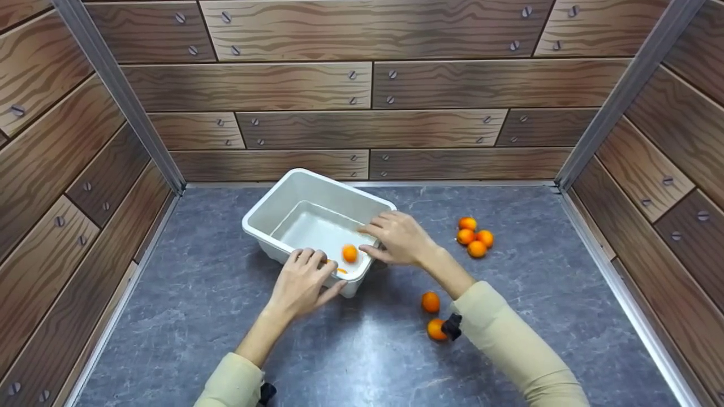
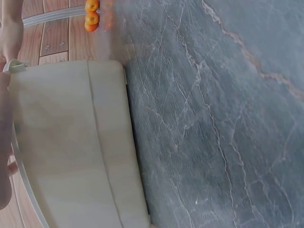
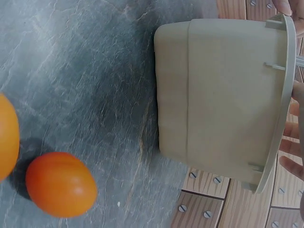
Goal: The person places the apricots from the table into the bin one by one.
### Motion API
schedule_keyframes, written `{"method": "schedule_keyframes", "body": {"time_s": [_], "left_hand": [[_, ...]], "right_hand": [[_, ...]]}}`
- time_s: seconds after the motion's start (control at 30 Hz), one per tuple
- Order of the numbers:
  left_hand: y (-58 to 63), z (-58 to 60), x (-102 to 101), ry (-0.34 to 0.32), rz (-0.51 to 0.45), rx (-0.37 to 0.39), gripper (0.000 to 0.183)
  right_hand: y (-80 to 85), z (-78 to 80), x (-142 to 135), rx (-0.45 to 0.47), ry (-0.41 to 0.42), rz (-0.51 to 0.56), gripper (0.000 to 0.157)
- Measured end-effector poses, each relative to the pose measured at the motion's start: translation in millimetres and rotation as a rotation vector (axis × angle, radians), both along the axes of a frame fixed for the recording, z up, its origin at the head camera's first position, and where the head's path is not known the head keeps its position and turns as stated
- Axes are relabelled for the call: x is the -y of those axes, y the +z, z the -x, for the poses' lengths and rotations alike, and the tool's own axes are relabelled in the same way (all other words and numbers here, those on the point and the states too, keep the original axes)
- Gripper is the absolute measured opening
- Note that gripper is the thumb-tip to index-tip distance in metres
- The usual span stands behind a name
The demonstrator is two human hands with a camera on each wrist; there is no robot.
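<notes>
A white plastic bin (image 1: pixel 263 237) stands angled on the floor, left of centre. My left hand (image 1: pixel 300 282) grips its near rim, fingers over the edge and thumb outside. My right hand (image 1: pixel 399 237) is over the right end, fingers spread and loosely bent, holding nothing. Just left of its fingertips, within the bin, shows a blurred, smooth orange fruit (image 1: pixel 349 254). Slivers of more orange fruit (image 1: pixel 341 271) show beside the left fingers, mostly hidden by the near wall. In the right wrist view, the right fingers (image 3: pixel 292 147) appear beyond the rim.
Two orange fruits, one a smooth oval fruit (image 3: pixel 61 184), lie below the right forearm, one partly covered by a black wrist device (image 1: pixel 452 327). Several more orange fruits (image 1: pixel 477 249) are clustered right of the bin. Wood-patterned walls (image 1: pixel 362 85) enclose the grey marbled floor (image 1: pixel 186 316).
</notes>
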State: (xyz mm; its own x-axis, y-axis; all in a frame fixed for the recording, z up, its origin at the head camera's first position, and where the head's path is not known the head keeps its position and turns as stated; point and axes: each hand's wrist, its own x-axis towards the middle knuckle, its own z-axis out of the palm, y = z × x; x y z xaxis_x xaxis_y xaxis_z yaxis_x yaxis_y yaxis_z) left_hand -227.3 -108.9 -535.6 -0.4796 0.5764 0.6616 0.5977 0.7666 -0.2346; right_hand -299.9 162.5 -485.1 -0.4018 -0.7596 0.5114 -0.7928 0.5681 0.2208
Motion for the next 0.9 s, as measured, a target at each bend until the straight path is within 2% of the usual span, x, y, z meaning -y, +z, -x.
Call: {"method": "schedule_keyframes", "body": {"time_s": [0.5,0.67,0.9], "left_hand": [[-0.5,-1.2,0,-0.010,-0.023,-0.009,0.037],[-0.2,-0.9,0,-0.011,-0.028,-0.010,0.036],[-1.7,-0.4,-2,-0.010,-0.036,-0.012,0.037]], "right_hand": [[7.6,-16.1,-30,-0.009,0.056,-0.021,0.048],[8.7,-25.6,-39,-0.015,0.084,-0.031,0.050],[6.9,-41.2,-54,0.013,0.090,-0.100,0.052]]}}
